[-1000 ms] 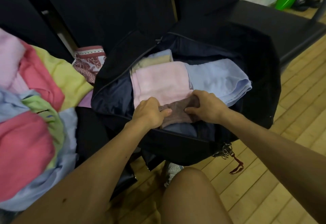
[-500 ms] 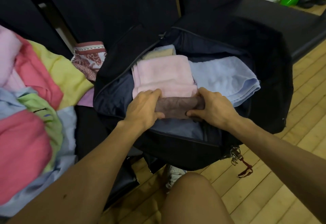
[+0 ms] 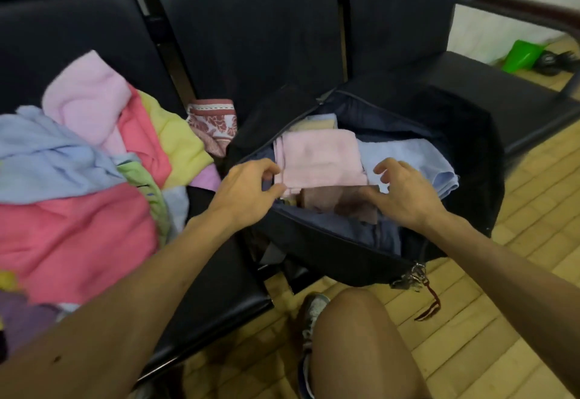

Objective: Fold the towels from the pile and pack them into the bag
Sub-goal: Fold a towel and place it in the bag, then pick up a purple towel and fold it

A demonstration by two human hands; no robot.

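Between the hands: brown towel (image 3: 332, 200), folded, lies in the bag's mouth on the near side, touching the pink towel just beyond it.
L hand (image 3: 248, 191): at the bag's left rim. Thumb & forefinger bracket the pink towel's near-left corner; can't tell if they pinch it or only touch.
R hand (image 3: 408, 200): fingers loosely spread & curled over the brown towel's right end, grasping nothing. Thumb seems to rest on it, not sure.
Beyond the fingertips: pink towel (image 3: 320, 160) folded flat. Blue towel (image 3: 408, 156) lies beside it, past the R fingers. Yellowish towel (image 3: 317, 123) peeks out further back.
Under both hands: bag (image 3: 339, 257), dark, unzipped, sits on the bench seat (image 3: 226, 273). Approx four folded towels show inside, w/ some room on the wrist side.
Left of the L arm: pile (image 3: 78, 194) of pink, coral, yellow, blue & green towels, all unfolded.
Step (my read): packing, tail end of seating the brown towel. Task is well short of done.
Next (my read): clear both hands off the bag and send the L hand out to the pile for one towel. Needs a flat spot or the lap to fold on. Then lay it in the near-side gap w/o rucking the brown one.
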